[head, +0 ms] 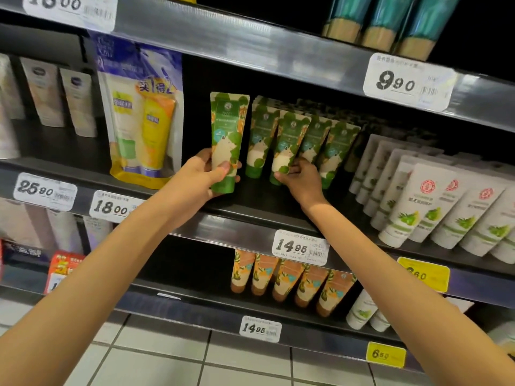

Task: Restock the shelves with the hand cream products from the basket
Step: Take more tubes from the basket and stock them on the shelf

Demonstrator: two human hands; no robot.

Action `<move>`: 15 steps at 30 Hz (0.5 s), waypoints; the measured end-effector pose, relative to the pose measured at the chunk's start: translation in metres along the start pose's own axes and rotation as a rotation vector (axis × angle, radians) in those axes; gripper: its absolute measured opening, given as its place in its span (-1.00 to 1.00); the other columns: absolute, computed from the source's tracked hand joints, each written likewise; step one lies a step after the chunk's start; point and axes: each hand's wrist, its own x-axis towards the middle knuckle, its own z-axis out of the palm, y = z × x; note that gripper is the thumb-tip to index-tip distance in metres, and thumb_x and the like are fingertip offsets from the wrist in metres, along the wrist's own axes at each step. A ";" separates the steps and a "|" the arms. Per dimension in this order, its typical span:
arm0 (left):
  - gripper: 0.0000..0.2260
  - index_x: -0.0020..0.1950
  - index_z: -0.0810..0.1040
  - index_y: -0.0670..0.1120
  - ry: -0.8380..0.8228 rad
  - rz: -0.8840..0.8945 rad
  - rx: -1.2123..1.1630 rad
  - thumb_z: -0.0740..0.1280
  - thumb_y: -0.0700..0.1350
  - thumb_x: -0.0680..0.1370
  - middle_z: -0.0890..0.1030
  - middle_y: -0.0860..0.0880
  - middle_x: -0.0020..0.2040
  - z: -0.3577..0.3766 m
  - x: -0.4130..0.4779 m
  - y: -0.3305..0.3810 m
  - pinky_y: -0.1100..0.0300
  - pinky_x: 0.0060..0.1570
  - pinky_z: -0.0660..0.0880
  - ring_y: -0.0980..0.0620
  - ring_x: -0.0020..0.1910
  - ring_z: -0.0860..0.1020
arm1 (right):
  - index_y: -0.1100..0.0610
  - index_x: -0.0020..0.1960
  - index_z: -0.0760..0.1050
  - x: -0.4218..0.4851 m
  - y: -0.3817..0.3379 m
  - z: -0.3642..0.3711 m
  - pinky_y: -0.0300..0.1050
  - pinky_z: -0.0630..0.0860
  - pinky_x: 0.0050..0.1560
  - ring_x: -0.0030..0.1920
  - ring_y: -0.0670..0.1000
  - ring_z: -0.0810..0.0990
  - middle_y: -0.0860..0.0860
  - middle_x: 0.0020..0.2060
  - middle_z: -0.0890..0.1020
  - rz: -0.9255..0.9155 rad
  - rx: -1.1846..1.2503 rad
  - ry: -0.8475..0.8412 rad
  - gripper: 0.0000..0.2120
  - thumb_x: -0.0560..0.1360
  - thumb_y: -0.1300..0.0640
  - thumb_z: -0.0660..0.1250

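Now our left hand [204, 175] grips 1 upright green leaf-printed tube [227, 129]; right hand [302, 178], 3 o'clock, seemingly pinches its shelved twin [288, 143].

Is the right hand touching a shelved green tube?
Touching: head view shows right hand fingers curled round the lower end of a green tube.

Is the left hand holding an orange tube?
No, the left hand grips a green tube printed with leaves and a pale animal.
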 end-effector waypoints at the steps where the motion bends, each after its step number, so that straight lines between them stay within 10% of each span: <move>1: -0.64 0.41 0.25 -0.16 -0.001 -0.003 -0.008 0.12 -0.23 0.60 0.52 -0.11 0.19 -0.001 0.000 0.000 0.24 0.00 0.51 0.05 0.03 0.55 | 0.29 0.12 0.48 0.000 0.000 -0.001 -0.39 0.36 -0.20 -0.11 -0.04 0.49 0.01 -0.17 0.53 -0.001 -0.005 0.012 -0.68 0.40 0.24 0.42; 15: -0.65 0.35 0.30 -0.16 -0.021 -0.070 -0.048 0.20 -0.24 0.57 0.49 -0.16 0.25 0.000 0.003 -0.004 0.17 0.06 0.50 -0.07 0.19 0.52 | 0.30 0.16 0.42 -0.006 -0.003 -0.002 -0.48 0.34 -0.33 -0.17 -0.09 0.48 0.00 -0.18 0.52 0.035 -0.029 0.070 -0.59 0.40 0.15 0.44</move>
